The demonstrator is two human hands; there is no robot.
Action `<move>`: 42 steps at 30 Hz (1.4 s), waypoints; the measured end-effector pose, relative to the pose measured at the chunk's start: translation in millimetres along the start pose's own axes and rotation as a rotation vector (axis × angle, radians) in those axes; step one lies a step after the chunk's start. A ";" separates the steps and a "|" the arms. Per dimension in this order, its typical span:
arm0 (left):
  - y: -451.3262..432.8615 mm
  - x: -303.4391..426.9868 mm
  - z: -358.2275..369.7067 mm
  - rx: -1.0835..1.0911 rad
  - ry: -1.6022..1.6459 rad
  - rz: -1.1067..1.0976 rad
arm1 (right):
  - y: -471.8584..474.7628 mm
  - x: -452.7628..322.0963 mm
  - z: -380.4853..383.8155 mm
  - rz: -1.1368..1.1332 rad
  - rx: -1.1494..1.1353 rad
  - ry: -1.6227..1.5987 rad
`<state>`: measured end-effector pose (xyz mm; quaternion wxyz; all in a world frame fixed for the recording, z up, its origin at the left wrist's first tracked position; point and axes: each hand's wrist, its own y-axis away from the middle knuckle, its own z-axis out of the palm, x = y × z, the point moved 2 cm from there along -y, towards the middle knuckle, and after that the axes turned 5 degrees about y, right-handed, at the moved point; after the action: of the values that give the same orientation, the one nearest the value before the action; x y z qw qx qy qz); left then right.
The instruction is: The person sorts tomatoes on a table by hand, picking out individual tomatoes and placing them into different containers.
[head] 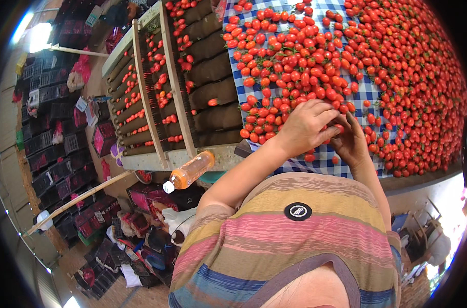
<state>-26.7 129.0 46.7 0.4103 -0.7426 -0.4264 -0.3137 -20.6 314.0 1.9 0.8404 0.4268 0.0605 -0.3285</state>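
Note:
Small red cherry tomatoes (295, 73) lie loosely spread on a blue-and-white checked cloth (322, 163), with a much denser heap (414, 88) to the right. My left hand (308, 123) bends over the near edge of the loose tomatoes, its fingertips meeting those of the other hand. My right hand (349, 140) is turned partly palm up beside it, with a red tomato (339, 128) between its fingers. Whether the left fingers also grip a tomato is hidden. A few tomatoes lie on the cloth just below both hands.
Left of the cloth is a roller sorting table (214, 73) with brushes, wooden crossbars and scattered tomatoes. An orange drink bottle (191, 171) lies on its near metal edge. Stacked black crates (60, 150) and a wooden pole (79, 198) stand farther left.

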 end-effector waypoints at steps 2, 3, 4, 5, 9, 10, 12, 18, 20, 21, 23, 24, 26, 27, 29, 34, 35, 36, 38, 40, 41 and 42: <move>-12.1 -11.1 21.0 -0.048 -0.188 0.092 | 23.7 -19.5 -32.7 -0.123 0.038 -0.006; -18.4 -21.2 28.1 -0.082 -0.335 0.167 | 41.3 -32.2 -53.5 -0.192 0.041 -0.030; -20.9 -38.6 33.5 -0.159 -0.433 0.134 | 62.2 -47.0 -71.6 -0.339 0.129 -0.034; -23.3 -57.8 30.8 -0.172 -0.549 0.130 | 87.4 -60.5 -92.2 -0.489 0.223 -0.041; -20.9 -71.7 -14.2 -0.103 -0.634 0.045 | 202.9 -75.8 -234.1 -0.964 0.579 -0.141; -14.5 -82.8 -23.3 -0.080 -0.531 -0.005 | 226.6 -60.6 -274.7 -0.975 0.739 -0.202; -17.6 -99.0 -40.3 -0.034 -0.441 -0.031 | 256.3 -22.1 -344.1 -0.985 1.047 -0.326; -94.2 -110.4 -29.7 0.055 -0.479 -0.112 | 245.9 -13.8 -331.1 -0.767 1.666 0.354; -96.6 -128.6 -13.8 -0.016 -0.621 -0.230 | 235.8 -43.1 -305.0 -0.918 1.661 0.777; -86.2 -130.2 -6.0 -0.088 -0.749 -0.196 | 223.6 -64.8 -258.5 -0.980 1.637 0.926; -74.1 -115.9 2.6 -0.142 -0.709 -0.152 | 206.0 -82.7 -195.5 -1.090 1.517 0.980; -67.0 -100.2 4.2 -0.205 -0.680 -0.149 | 194.4 -84.7 -184.4 -1.118 1.430 1.006; -41.1 -77.7 4.5 -0.235 -0.604 -0.102 | 163.5 -83.6 -155.7 -1.123 1.258 1.083; -29.8 -66.5 -0.2 -0.265 -0.593 -0.082 | 145.6 -79.7 -135.9 -1.106 1.184 1.126; -2.8 -64.5 -23.1 -0.325 -0.679 -0.094 | 112.4 -78.3 -94.4 -1.195 0.929 1.507; 31.1 -68.2 -67.6 -0.210 -0.803 -0.367 | 35.3 -59.6 -34.8 -1.060 0.501 1.672; 29.6 -57.5 -59.8 -0.261 -0.656 -0.340 | 23.3 -53.6 -23.4 -1.052 0.438 1.761; 29.9 -40.5 -45.5 -0.390 -0.597 -0.270 | 9.9 -43.3 -16.0 -1.038 0.345 1.837; 49.9 -22.4 -19.9 -0.589 -0.542 -0.138 | -3.3 -23.2 1.8 -0.971 0.177 2.072; 65.4 -27.5 -18.9 -0.613 -0.492 -0.168 | -2.8 -16.9 6.2 -0.967 -0.027 2.098; 70.6 -45.0 -31.0 -0.518 -0.475 -0.169 | -2.3 -19.7 6.6 -0.899 -0.145 2.066; 64.8 -48.7 -45.8 -0.502 -0.567 -0.239 | -2.9 -27.7 6.0 -0.882 -0.086 1.908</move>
<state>4.3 51.2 6.1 0.0427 -0.8222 -0.5161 -0.2364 -45.0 322.1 14.3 0.2648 0.4186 0.8588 -0.1307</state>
